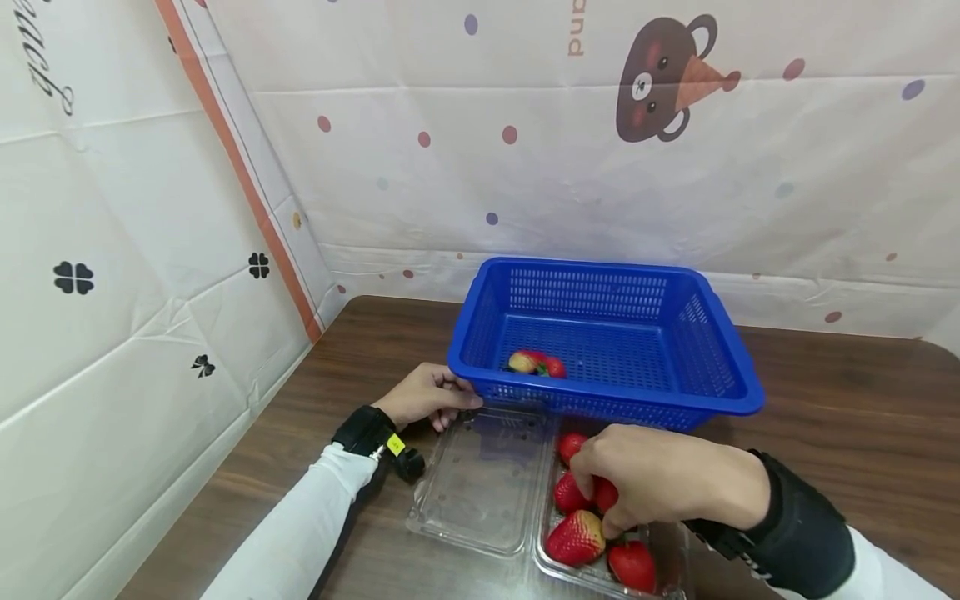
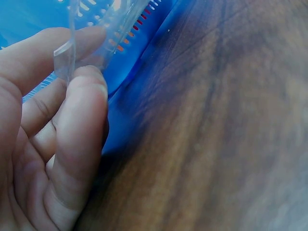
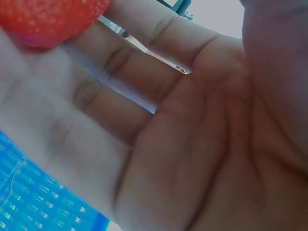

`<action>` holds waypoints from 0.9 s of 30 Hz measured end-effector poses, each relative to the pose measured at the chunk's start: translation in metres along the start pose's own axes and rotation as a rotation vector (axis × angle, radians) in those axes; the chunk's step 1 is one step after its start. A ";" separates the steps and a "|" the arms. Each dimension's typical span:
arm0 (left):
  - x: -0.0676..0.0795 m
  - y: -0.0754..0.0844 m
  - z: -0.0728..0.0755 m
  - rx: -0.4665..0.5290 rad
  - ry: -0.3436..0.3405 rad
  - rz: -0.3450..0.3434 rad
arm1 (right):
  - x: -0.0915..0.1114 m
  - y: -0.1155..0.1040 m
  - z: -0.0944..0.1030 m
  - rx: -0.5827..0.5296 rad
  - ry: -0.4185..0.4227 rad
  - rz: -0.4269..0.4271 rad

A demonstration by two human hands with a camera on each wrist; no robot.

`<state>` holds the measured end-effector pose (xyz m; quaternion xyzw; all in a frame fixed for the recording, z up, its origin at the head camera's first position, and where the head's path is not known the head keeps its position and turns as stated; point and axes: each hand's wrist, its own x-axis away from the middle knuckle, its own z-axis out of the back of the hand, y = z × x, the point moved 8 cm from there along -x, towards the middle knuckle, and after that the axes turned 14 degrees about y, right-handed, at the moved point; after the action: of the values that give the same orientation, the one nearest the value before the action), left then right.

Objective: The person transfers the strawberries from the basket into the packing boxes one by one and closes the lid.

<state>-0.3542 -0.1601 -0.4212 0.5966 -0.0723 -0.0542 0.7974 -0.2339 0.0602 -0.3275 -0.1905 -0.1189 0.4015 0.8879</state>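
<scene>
A clear plastic clamshell box lies opened flat in front of the basket. Its lid (image 1: 487, 483) is on the left, and its tray (image 1: 551, 567) on the right holds several red strawberries (image 1: 576, 538). My left hand (image 1: 431, 396) pinches the lid's far left corner between thumb and finger; the left wrist view shows the thin clear edge (image 2: 65, 57) there. Over the tray, my right hand (image 1: 652, 475) grips a strawberry (image 1: 604, 495) with its fingers and thumb. That strawberry (image 3: 53, 21) is at the fingertips in the right wrist view, partly out of frame.
Right behind the box stands a blue perforated basket (image 1: 607, 387), with a couple of strawberries (image 1: 536, 363) at its near left. All of it is on a brown wood-grain table (image 1: 840, 400). Printed white sheets (image 1: 420, 183) hang behind and to the left.
</scene>
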 end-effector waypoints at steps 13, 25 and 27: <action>-0.001 0.003 -0.002 -0.003 -0.010 -0.009 | -0.004 0.002 -0.010 0.026 0.017 0.016; 0.001 0.004 -0.001 0.005 -0.014 -0.017 | -0.004 0.010 -0.015 -0.015 -0.036 -0.101; 0.001 0.004 -0.001 0.004 -0.016 -0.018 | -0.004 0.010 -0.015 -0.008 -0.040 -0.111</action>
<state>-0.3535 -0.1583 -0.4175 0.5985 -0.0733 -0.0658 0.7950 -0.2381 0.0595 -0.3457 -0.1792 -0.1484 0.3548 0.9055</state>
